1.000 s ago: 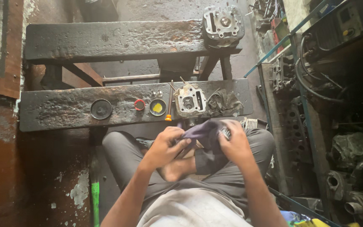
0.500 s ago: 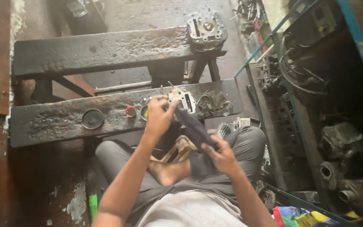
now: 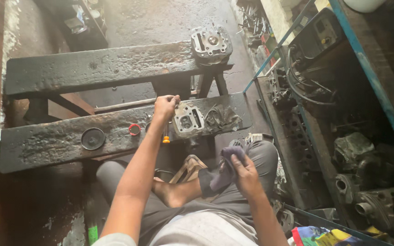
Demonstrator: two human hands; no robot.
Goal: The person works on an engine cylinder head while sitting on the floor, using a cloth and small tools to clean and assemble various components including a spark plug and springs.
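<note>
The left hand (image 3: 166,106) pinches the cylinder head (image 3: 188,120) at its ten o'clock corner for lifting, while the right hand (image 3: 245,172) grips a dark rag (image 3: 224,169).

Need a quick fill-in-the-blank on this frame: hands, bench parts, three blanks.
1. The left hand touches the grey metal cylinder head lying on the nearer blackened wooden ____.
2. The right hand grips a dark purple ____.
3. Between the black round disc and the left hand lies a small ____ ring.

Missing: plank; cloth; red
</note>
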